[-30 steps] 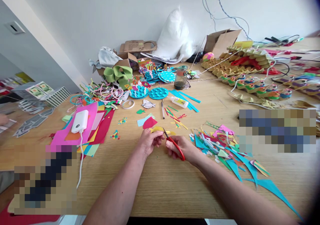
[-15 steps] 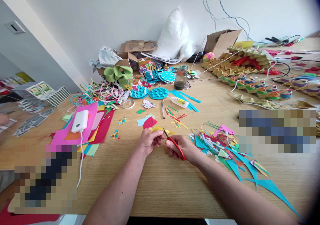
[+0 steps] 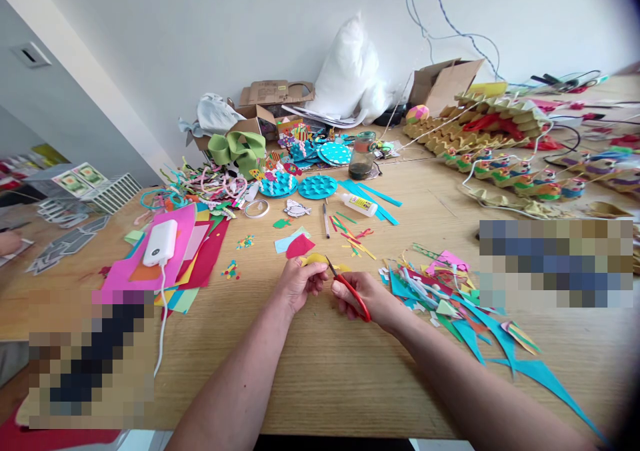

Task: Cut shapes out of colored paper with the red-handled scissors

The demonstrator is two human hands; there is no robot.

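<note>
In the middle of the table my left hand (image 3: 303,283) pinches a piece of yellow paper (image 3: 316,258). My right hand (image 3: 363,294) is closed round the red handles of a pair of scissors (image 3: 356,296), whose blades point up and left at the paper. Just beyond my hands lie a red paper piece (image 3: 300,245), a light blue paper piece (image 3: 287,240) and a green paper fish (image 3: 282,223). A pen (image 3: 327,221), a white fish cutout (image 3: 297,208) and thin coloured paper strips (image 3: 353,234) are a little farther back.
Paper scraps (image 3: 440,291) spread to the right. At left, a white power bank (image 3: 160,243) with a cable rests on coloured sheets (image 3: 207,257). Behind are a glue bottle (image 3: 359,204), a glass jar (image 3: 362,156), blue scalloped discs (image 3: 317,186) and egg cartons (image 3: 435,137).
The yellow paper has shifted slightly at the scissors' blades, and less of it shows to their right. Both hands stay in nearly the same place.
</note>
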